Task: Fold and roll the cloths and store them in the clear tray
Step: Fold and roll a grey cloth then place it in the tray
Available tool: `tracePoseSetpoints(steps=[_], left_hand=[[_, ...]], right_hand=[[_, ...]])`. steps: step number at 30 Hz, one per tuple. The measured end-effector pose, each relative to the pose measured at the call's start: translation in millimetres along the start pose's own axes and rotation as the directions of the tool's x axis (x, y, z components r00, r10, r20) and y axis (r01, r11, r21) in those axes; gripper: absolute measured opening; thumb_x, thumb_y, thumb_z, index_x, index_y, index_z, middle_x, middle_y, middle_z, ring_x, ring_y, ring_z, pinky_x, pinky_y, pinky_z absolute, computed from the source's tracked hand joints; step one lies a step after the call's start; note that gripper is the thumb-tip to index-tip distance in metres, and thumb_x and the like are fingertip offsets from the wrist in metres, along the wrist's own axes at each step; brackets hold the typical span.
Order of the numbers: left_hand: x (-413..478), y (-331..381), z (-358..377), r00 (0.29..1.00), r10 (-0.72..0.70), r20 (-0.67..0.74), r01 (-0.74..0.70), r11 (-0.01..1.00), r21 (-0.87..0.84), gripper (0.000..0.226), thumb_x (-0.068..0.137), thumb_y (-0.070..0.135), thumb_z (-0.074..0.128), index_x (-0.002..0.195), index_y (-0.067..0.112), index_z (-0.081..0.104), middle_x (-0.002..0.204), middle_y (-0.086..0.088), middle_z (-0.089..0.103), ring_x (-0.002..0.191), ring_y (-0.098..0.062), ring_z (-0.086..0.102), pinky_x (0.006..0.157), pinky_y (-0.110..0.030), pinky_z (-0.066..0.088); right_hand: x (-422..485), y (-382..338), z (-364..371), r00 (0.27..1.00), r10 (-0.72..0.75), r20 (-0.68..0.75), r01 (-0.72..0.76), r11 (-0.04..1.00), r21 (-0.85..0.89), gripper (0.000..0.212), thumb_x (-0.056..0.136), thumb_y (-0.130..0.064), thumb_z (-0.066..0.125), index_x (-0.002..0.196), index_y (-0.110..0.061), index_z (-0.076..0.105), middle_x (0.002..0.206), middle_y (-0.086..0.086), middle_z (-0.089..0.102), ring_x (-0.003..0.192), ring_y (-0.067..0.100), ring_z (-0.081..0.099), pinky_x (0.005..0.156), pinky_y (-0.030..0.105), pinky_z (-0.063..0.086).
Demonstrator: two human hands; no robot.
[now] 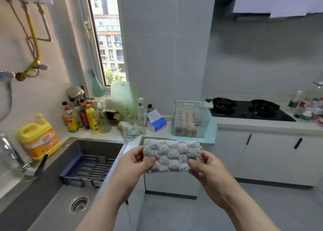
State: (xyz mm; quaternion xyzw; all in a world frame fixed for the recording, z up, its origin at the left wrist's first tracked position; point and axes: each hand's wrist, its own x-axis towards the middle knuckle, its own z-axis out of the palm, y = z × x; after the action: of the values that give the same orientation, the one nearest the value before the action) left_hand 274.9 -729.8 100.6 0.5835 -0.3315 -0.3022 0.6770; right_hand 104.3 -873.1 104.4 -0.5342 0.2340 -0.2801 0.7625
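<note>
A fluffy grey cloth (172, 154), folded into a thick rectangle, is held up in the air in front of the counter corner. My left hand (134, 162) pinches its left end and my right hand (203, 166) pinches its right end. Behind it on the counter stands the clear tray (202, 106), a see-through box on a light blue mat, with several rolled cloths (186, 124) in grey and beige inside. A crumpled pale cloth (129, 130) lies on the counter to the left of the tray.
A steel sink (57, 201) with a blue rack (89, 168) is at lower left. Bottles (79, 117), a yellow detergent jug (38, 138) and a tissue pack (157, 124) crowd the counter. A black gas hob (250, 110) lies right of the tray.
</note>
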Motion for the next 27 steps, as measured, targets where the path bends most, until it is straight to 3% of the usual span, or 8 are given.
tracePoseSetpoints(steps=[3, 6, 10, 15, 20, 25, 27], left_hand=[[38.1, -4.2, 45.1, 0.986, -0.028, 0.162, 0.029, 1.000, 0.000, 0.066, 0.062, 0.016, 0.083, 0.124, 0.010, 0.061, 0.119, -0.009, 0.070, 0.113, -0.025, 0.065, 0.094, -0.038, 0.052], [74.5, -12.3, 78.6, 0.990, -0.033, 0.140, 0.032, 0.999, 0.010, 0.057, 0.064, -0.001, 0.077, 0.119, 0.009, 0.063, 0.112, -0.007, 0.073, 0.107, -0.025, 0.068, 0.086, -0.033, 0.056], [129.7, -27.9, 103.9, 0.993, -0.039, 0.108, 0.033, 0.998, 0.050, 0.044, 0.077, -0.018, 0.066, 0.111, 0.009, 0.068, 0.103, -0.007, 0.075, 0.100, -0.025, 0.070, 0.083, -0.031, 0.058], [215.0, -49.4, 106.3, 0.993, -0.032, 0.118, 0.020, 0.995, 0.099, 0.041, 0.078, -0.017, 0.065, 0.110, 0.009, 0.069, 0.102, -0.005, 0.075, 0.099, -0.022, 0.071, 0.085, -0.029, 0.057], [317.0, -63.4, 98.8, 0.992, -0.031, 0.121, 0.015, 0.991, 0.132, 0.039, 0.079, -0.015, 0.066, 0.104, 0.015, 0.070, 0.097, -0.002, 0.076, 0.094, -0.019, 0.071, 0.078, -0.024, 0.056], [408.9, -65.9, 103.6, 0.985, -0.049, 0.164, 0.020, 0.985, 0.171, 0.032, 0.081, -0.010, 0.068, 0.104, 0.012, 0.070, 0.092, 0.000, 0.077, 0.086, -0.008, 0.071, 0.068, -0.015, 0.053], [437.5, -71.4, 110.9, 0.988, -0.060, 0.139, 0.037, 0.986, 0.164, 0.030, 0.081, -0.008, 0.069, 0.102, 0.013, 0.069, 0.089, 0.002, 0.076, 0.080, -0.003, 0.070, 0.065, -0.013, 0.052]], right_hand=[[11.6, -17.2, -44.9, 0.998, -0.014, -0.068, 0.016, 0.999, 0.035, 0.027, 0.087, 0.015, 0.053, 0.106, -0.003, 0.061, 0.088, 0.007, 0.073, 0.074, 0.010, 0.068, 0.064, 0.020, 0.054], [26.7, -27.2, -80.7, 0.991, -0.009, -0.132, 0.020, 0.996, 0.083, 0.035, 0.084, 0.020, 0.052, 0.112, 0.001, 0.059, 0.098, 0.011, 0.074, 0.085, 0.016, 0.070, 0.069, 0.020, 0.056], [65.3, -34.6, -109.3, 0.982, -0.022, -0.186, 0.041, 0.994, 0.097, 0.036, 0.083, 0.022, 0.052, 0.107, -0.003, 0.062, 0.090, 0.009, 0.075, 0.077, 0.014, 0.071, 0.066, 0.019, 0.056], [147.8, -34.0, -127.9, 0.966, -0.010, -0.260, 0.026, 0.998, 0.058, 0.029, 0.083, 0.021, 0.052, 0.093, -0.003, 0.067, 0.081, 0.007, 0.072, 0.075, 0.016, 0.064, 0.067, 0.020, 0.055], [248.3, -37.2, -137.3, 0.950, 0.033, -0.311, 0.000, 0.994, 0.105, 0.030, 0.087, 0.017, 0.052, 0.096, -0.009, 0.064, 0.076, 0.006, 0.067, 0.068, 0.015, 0.059, 0.064, 0.022, 0.056], [332.9, -48.9, -150.8, 0.934, 0.089, -0.345, -0.008, 0.973, 0.231, 0.009, 0.091, -0.001, 0.058, 0.099, -0.004, 0.062, 0.088, 0.011, 0.065, 0.077, 0.016, 0.062, 0.066, 0.023, 0.059], [360.6, -52.9, -157.9, 0.933, 0.093, -0.347, 0.033, 0.940, 0.339, 0.011, 0.091, -0.001, 0.055, 0.098, 0.001, 0.063, 0.096, 0.014, 0.068, 0.085, 0.018, 0.067, 0.071, 0.023, 0.059]])
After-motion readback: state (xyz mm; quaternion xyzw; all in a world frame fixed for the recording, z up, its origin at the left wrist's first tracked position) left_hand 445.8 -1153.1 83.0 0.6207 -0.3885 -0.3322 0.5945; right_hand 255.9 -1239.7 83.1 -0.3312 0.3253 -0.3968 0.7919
